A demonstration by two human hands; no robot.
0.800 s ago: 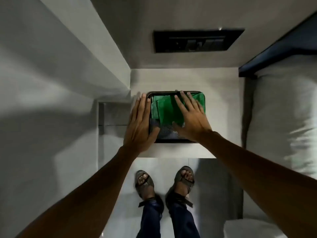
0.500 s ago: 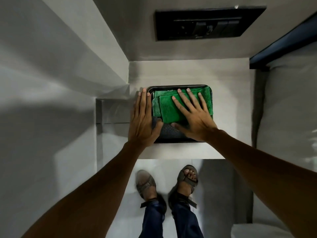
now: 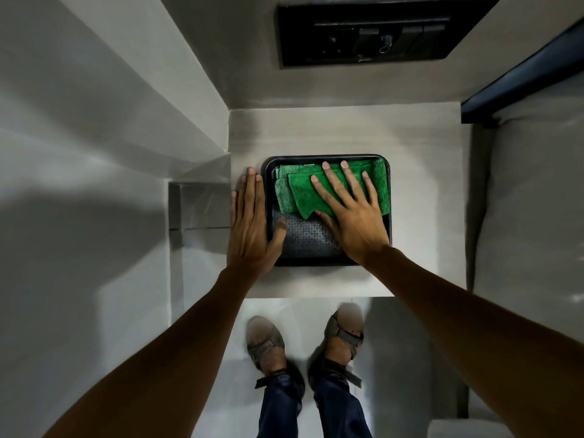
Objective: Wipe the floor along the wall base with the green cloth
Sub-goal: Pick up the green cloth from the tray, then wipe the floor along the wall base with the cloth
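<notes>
We take the black tray [image 3: 328, 262] as our landmark: it sits on a pale surface [image 3: 423, 191] in a narrow nook, and the green cloth [image 3: 298, 192] lies folded in the far half of that tray, against its far rim, with the patterned tray bottom bare on the near side. Our right hand [image 3: 350, 213] rests flat on top of the cloth, its fingers [image 3: 328, 181] spread wide and extended, pinching nothing; the thumb lies at the cloth's near edge. Our left hand [image 3: 251, 229] lies flat just outside the tray's left rim, fingers pressed together and straight, with the thumb hooked over the rim into the tray, so it seems to be steadying the tray. We judge the cloth to be light, soft and limp, a microfibre sort with a looped nap that should grip skin well and not slip. Because it is folded in several layers, a pinch at one corner would probably let it fall open; we would rather gather the whole stack, curling the right fingers over the far edge and closing the thumb under the near edge. It is not fragile, so a firm squeeze is safe. The floor, below the surface on the near side of the tray, has not been wiped with it yet.
</notes>
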